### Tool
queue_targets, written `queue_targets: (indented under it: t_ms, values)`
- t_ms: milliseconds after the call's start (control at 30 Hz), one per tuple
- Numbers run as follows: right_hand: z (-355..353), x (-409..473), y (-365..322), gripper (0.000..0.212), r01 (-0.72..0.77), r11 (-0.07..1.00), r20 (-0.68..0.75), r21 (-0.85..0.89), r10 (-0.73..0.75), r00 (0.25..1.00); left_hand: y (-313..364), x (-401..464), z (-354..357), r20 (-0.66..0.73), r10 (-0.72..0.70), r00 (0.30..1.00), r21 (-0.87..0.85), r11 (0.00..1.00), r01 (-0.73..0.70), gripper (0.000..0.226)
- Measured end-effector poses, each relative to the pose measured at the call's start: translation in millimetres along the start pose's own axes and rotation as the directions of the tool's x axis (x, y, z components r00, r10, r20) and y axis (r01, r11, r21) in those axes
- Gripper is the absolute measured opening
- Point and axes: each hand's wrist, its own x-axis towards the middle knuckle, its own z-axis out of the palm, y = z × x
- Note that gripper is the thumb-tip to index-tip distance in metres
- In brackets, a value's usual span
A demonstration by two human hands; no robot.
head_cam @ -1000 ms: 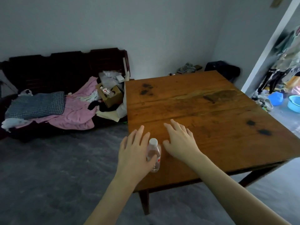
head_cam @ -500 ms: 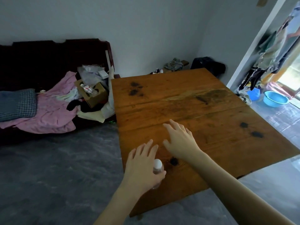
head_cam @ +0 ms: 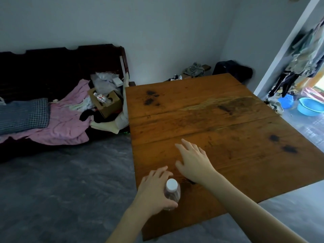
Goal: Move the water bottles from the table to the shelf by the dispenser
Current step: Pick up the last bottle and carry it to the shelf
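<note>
A person's left hand (head_cam: pixel 154 191) grips a small clear water bottle (head_cam: pixel 172 192) with a white cap, fingers and thumb curled round its body. Half a second ago the bottle was nearer the wooden table (head_cam: pixel 228 137) edge; it now appears lifted and drawn toward the person, over the table's near left corner. The right hand (head_cam: pixel 193 162) stays over the tabletop, fingers spread and relaxed, holding nothing. The carry seems begun; no shelf or dispenser is visible.
</note>
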Motion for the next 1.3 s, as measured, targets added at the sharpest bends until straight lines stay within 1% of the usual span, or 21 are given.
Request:
queue_targets:
  t_ms: [67, 133, 167, 233, 300, 367, 467, 567, 667, 700, 733, 767, 833, 900, 933, 967, 1033, 1100, 1300]
  values:
    - [5.4, -1.4, 1.8, 0.062, -0.004, 1.000, 0.020, 0.006, 0.004, 1.000, -4.0, 1.8, 4.6, 0.075, -0.005, 0.997, -0.128, 0.992, 0.015, 0.087]
    - [10.5, -3.8, 4.5, 0.063, -0.011, 1.000, 0.048, 0.011, 0.010, 0.999, -8.1, 2.4, 8.5, 0.103, 0.001, 0.995, -0.276, 0.961, 0.027, 0.070]
    - [12.6, -5.0, 6.5, 0.063, -0.015, 1.000, 0.059, 0.014, 0.014, 0.998, -9.7, 2.4, 9.5, 0.101, 0.004, 0.995, -0.311, 0.950, 0.028, 0.063]
    - [14.0, -7.0, 12.0, 0.063, -0.029, 0.999, 0.072, 0.028, 0.027, 0.997, -11.5, 2.7, 9.3, 0.099, 0.013, 0.995, -0.343, 0.939, 0.022, 0.058]
    - [12.8, -8.1, 18.1, 0.063, -0.051, 0.997, 0.086, 0.058, 0.046, 0.995, -10.3, 2.7, 3.7, 0.056, 0.028, 0.998, -0.378, 0.926, -0.004, 0.059]
    - [10.4, -8.9, 23.9, 0.064, -0.082, 0.989, 0.104, 0.120, 0.069, 0.992, -5.2, 1.0, -10.3, -0.019, 0.045, 0.999, -0.418, 0.907, -0.049, 0.060]
    - [6.7, -10.7, 31.4, 0.062, -0.134, 0.952, 0.140, 0.276, 0.099, 0.985, 7.9, -5.9, -43.9, -0.131, 0.071, 0.989, -0.456, 0.882, -0.123, 0.067]
    - [3.0, -10.2, 37.1, 0.054, -0.192, 0.875, 0.179, 0.444, 0.123, 0.976, 20.4, -12.6, -77.1, -0.249, 0.107, 0.963, -0.452, 0.866, -0.213, 0.072]
    - [-1.4, -7.3, 39.3, 0.046, -0.255, 0.762, 0.182, 0.595, 0.181, 0.966, 31.7, -13.0, -101.8, -0.319, 0.161, 0.934, -0.403, 0.869, -0.288, 0.071]
    - [-2.4, -7.1, 39.6, 0.042, -0.281, 0.714, 0.193, 0.642, 0.205, 0.960, 35.6, -11.8, -108.3, -0.339, 0.179, 0.924, -0.380, 0.872, -0.309, 0.070]
    - [-3.3, -7.7, 40.2, 0.038, -0.328, 0.632, 0.232, 0.703, 0.232, 0.945, 39.7, -10.3, -114.1, -0.358, 0.195, 0.913, -0.357, 0.875, -0.327, 0.069]
    - [-3.5, -9.0, 40.8, 0.035, -0.383, 0.513, 0.297, 0.768, 0.245, 0.923, 44.2, -8.8, -118.9, -0.377, 0.211, 0.902, -0.335, 0.877, -0.345, 0.068]
    - [-2.2, -12.4, 42.9, 0.033, -0.471, 0.249, 0.430, 0.846, 0.203, 0.880, 52.1, -4.9, -124.7, -0.400, 0.235, 0.886, -0.309, 0.875, -0.372, 0.064]
    - [-1.6, -16.8, 45.3, 0.034, -0.525, 0.011, 0.519, 0.851, 0.137, 0.844, 59.6, -1.6, -126.6, -0.402, 0.251, 0.881, -0.303, 0.871, -0.386, 0.065]
    - [-1.9, -19.2, 46.4, 0.035, -0.542, -0.092, 0.549, 0.835, 0.095, 0.830, 62.7, -0.3, -127.0, -0.402, 0.258, 0.878, -0.301, 0.869, -0.393, 0.066]
    - [-2.7, -21.4, 47.1, 0.036, -0.550, -0.169, 0.565, 0.818, 0.054, 0.823, 66.0, 0.9, -127.1, -0.402, 0.267, 0.876, -0.298, 0.866, -0.401, 0.066]
    - [-7.0, -26.8, 48.4, 0.037, -0.552, -0.253, 0.571, 0.795, 0.004, 0.821, 71.9, 3.6, -126.3, -0.403, 0.284, 0.870, -0.287, 0.864, -0.414, 0.066]
    - [-9.5, -31.3, 52.7, 0.037, -0.550, -0.294, 0.574, 0.781, -0.008, 0.819, 79.2, 5.4, -125.1, -0.401, 0.288, 0.870, -0.279, 0.866, -0.416, 0.069]
    - [-14.7, -42.2, 72.9, 0.036, -0.541, -0.343, 0.574, 0.768, -0.006, 0.819, 102.0, 14.9, -117.6, -0.372, 0.302, 0.878, -0.287, 0.862, -0.418, 0.071]
